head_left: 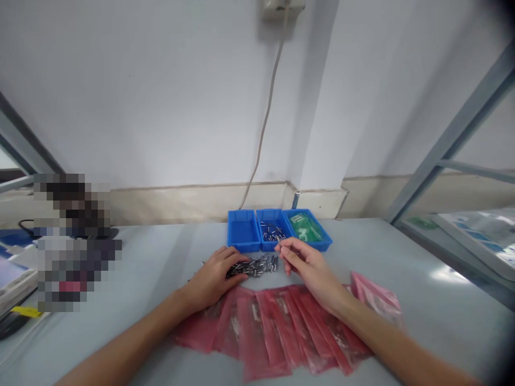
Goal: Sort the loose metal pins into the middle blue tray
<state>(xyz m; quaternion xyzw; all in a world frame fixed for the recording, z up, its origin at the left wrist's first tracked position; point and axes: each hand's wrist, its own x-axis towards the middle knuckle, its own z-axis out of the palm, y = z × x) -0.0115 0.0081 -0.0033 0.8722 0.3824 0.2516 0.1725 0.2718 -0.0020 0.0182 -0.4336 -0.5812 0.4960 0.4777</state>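
My left hand (219,272) rests at the left side of a heap of small metal pins (257,266). Its thumb and fingers are apart and lie against the heap. My right hand (303,260) is raised just right of the heap, in front of the blue bins. Its thumb and index finger pinch a small metal piece, mostly hidden by the fingertips. Below both hands, several red-tinted plastic bags (263,343) overlap in a fanned row, with small parts showing inside some of them.
Three blue bins stand by the wall: a left bin (243,248), a middle bin (265,214) with metal pins, and a right bin (328,241) with green-and-white packets. A cable (265,115) hangs down the wall. A blurred-out person (76,241) is at left. Metal frames (454,134) flank the table.
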